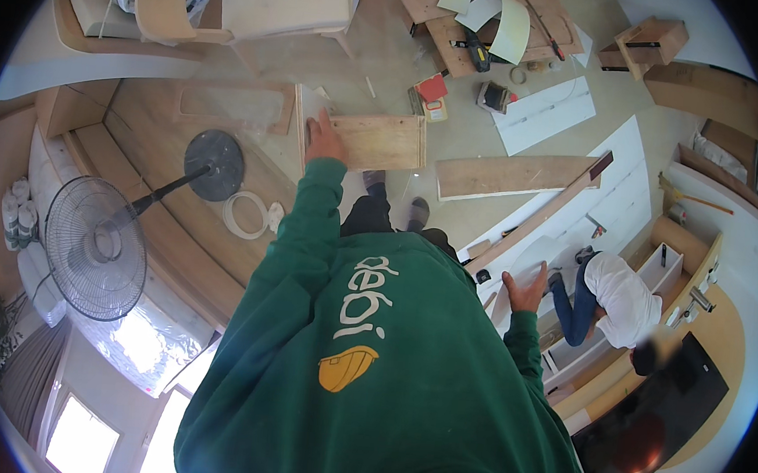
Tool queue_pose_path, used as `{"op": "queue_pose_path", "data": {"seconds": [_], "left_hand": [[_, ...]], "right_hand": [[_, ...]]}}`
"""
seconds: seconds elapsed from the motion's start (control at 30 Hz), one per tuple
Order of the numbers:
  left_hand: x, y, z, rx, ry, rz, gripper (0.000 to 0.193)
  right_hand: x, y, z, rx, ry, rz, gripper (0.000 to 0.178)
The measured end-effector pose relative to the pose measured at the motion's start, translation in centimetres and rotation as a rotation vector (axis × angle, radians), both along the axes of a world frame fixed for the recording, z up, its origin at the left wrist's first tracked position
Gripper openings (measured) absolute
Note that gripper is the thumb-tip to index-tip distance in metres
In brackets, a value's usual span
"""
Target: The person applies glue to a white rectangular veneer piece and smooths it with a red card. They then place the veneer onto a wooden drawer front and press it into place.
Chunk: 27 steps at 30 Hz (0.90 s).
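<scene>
My left hand grips a wooden drawer close to its taller end panel, with the fingers lying over the edge. The drawer is pale and box-shaped, and its long side faces me. On the right, my right hand is held out with thumb and fingers apart and nothing in it. Just beyond that hand, a long narrow wooden board lies slanted over white marble-patterned panels. A wider wooden plank rests on the floor between the drawer and those panels.
A standing fan and a coiled white strip are on the left. At right, a person in a white shirt crouches by a cabinet. Ahead stand a chair and a low wooden worktable with a power drill.
</scene>
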State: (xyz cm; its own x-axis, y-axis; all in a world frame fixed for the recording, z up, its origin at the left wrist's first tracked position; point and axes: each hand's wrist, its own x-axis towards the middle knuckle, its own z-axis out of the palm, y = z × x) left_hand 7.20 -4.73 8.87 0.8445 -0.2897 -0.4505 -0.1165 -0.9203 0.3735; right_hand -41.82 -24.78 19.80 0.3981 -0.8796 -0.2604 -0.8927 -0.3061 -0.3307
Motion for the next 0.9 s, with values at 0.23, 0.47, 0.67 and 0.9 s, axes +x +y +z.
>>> {"op": "queue_pose_path", "data": {"seconds": [0.23,0.47,0.67,0.9], "left_hand": [[-1.9,-1.0,1.7,0.092,0.110,-0.381,0.060],[-1.1,-2.7,-0.5,0.234,0.040,-0.564,0.058],[-2.1,-1.8,-0.5,0.096,-0.027,-0.389,0.054],[-5.9,-3.8,-0.1,-0.026,-0.159,-0.354,0.062]], "right_hand": [[1.2,-0.3,0.7,0.032,0.016,-0.033,0.116],[0.1,-1.0,-0.6,0.091,-0.002,-0.072,0.112],[-0.7,-2.9,-1.5,0.112,-0.074,-0.077,0.110],[-6.6,-4.1,-1.6,0.177,-0.034,-0.184,0.110]]}}
